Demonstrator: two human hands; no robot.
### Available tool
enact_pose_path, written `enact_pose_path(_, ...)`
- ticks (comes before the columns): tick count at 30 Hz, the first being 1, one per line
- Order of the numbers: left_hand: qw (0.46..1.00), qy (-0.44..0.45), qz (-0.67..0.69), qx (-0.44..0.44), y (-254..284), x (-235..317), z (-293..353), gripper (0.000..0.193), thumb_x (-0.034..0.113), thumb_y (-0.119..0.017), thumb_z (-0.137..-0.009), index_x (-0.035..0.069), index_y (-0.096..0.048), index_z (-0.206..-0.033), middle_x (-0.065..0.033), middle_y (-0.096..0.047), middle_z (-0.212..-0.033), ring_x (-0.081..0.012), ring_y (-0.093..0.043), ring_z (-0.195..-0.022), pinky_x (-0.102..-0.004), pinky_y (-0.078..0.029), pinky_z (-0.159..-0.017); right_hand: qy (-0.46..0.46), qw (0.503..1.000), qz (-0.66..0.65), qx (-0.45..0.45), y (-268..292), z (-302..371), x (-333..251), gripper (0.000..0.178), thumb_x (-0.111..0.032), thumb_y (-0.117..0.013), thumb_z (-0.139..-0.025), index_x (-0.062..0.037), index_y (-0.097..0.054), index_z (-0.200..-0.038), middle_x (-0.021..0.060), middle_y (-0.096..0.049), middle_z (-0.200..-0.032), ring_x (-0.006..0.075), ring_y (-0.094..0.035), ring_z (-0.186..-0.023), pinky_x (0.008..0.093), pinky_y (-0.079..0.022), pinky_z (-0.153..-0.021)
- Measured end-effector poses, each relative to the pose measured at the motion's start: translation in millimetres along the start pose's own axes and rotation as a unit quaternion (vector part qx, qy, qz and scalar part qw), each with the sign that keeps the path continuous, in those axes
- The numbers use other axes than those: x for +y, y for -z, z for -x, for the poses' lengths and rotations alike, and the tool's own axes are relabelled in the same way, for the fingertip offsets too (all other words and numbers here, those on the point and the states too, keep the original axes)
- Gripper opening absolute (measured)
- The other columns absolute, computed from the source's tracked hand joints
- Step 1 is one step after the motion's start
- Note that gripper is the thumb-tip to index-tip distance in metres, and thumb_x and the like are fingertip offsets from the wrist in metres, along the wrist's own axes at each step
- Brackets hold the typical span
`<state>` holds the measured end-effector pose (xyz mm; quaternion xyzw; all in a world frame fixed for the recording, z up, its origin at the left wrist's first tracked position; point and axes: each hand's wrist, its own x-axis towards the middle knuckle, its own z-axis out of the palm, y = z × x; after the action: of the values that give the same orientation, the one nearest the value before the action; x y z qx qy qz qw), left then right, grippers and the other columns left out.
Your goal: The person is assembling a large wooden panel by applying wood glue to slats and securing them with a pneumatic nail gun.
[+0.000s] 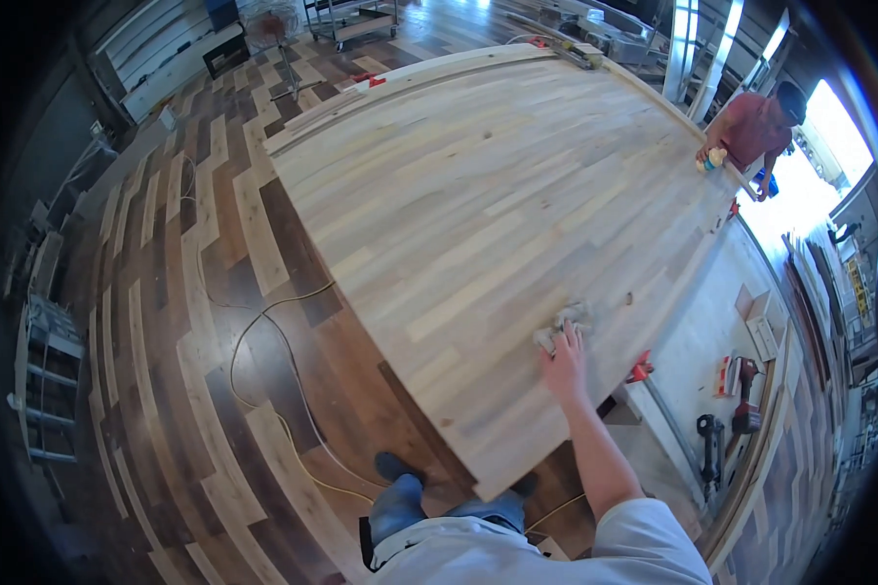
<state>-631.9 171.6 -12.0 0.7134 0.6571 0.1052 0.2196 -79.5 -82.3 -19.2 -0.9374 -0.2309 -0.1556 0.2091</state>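
A large pale wood panel (458,234), made of many narrow strips joined side by side, lies flat in front of me. My right hand (563,370) reaches over its near right part, fingers pressed down on a crumpled greyish rag (580,314). The rag bunches out past the fingertips and rests on the wood. Nearest to this hand on the panel's right edge is a red clamp (640,368). My left hand does not show.
Another person (756,127) stands at the far right edge, holding something yellowish. On the lower surface at right lie a cordless drill (747,400) and a black tool (709,448). A yellow cord (234,361) loops across the floor at left. A cart (351,21) stands far back.
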Motion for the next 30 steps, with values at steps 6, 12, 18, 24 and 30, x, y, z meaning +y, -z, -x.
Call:
enact_pose_path(6,0.965,-0.096,-0.050,-0.239,37.7,-96.1,-171.6,0.030,0.008,-0.058,-0.088,-0.003,-0.060,-0.115,-0.0182,-0.065,-0.109,-0.0270,-0.063,-0.097,-0.0357,-0.049,-0.087,0.041,0.983,-0.137,-0.116,-36.9,-10.5,-146.1,0.022,-0.013,-0.070,-0.079,-0.0022,-0.060,-0.095,0.0207,-0.054,-0.130,0.0379,-0.051,-0.120,0.0417,-0.044,-0.099)
enact_pose_path(12,0.957,-0.140,0.069,-0.246,-3.8,57.8,-317.8,0.029,0.016,-0.061,-0.091,0.001,-0.061,-0.116,-0.0157,-0.066,-0.109,-0.0235,-0.064,-0.100,-0.0325,-0.049,-0.089,-0.114,0.993,-0.031,-0.022,-43.8,-31.6,-119.9,0.021,-0.016,-0.069,-0.080,-0.0027,-0.063,-0.094,0.0174,-0.061,-0.115,0.0354,-0.057,-0.106,0.0428,-0.048,-0.088)
enact_pose_path(18,0.913,-0.223,0.087,-0.331,-38.7,139.5,-363.3,0.032,0.018,-0.062,-0.089,0.003,-0.062,-0.118,-0.0136,-0.067,-0.106,-0.0217,-0.064,-0.097,-0.0320,-0.050,-0.086,-0.224,0.968,-0.106,-0.038,-78.6,-112.5,-151.5,0.023,-0.018,-0.070,-0.080,-0.0022,-0.063,-0.095,0.0178,-0.063,-0.107,0.0370,-0.057,-0.104,0.0442,-0.047,-0.086)
enact_pose_path(24,0.909,-0.093,0.004,-0.405,-72.3,64.7,-422.6,0.030,0.021,-0.062,-0.088,0.003,-0.065,-0.113,-0.0103,-0.066,-0.086,-0.0193,-0.064,-0.077,-0.0326,-0.051,-0.070,-0.113,0.977,-0.178,-0.033,-165.4,-225.8,-228.7,0.026,-0.018,-0.071,-0.080,-0.0026,-0.061,-0.098,0.0176,-0.063,-0.102,0.0383,-0.056,-0.100,0.0453,-0.046,-0.086)
enact_pose_path(30,0.861,-0.179,0.054,-0.472,-83.9,-40.4,-511.7,0.017,0.017,-0.062,-0.088,0.001,-0.064,-0.092,-0.0063,-0.064,-0.078,-0.0189,-0.062,-0.064,-0.0350,-0.051,-0.052,-0.060,0.985,-0.152,-0.052,-280.4,-391.0,-295.3,0.026,-0.018,-0.072,-0.079,-0.0029,-0.059,-0.096,0.0189,-0.062,-0.097,0.0390,-0.056,-0.096,0.0464,-0.046,-0.082)
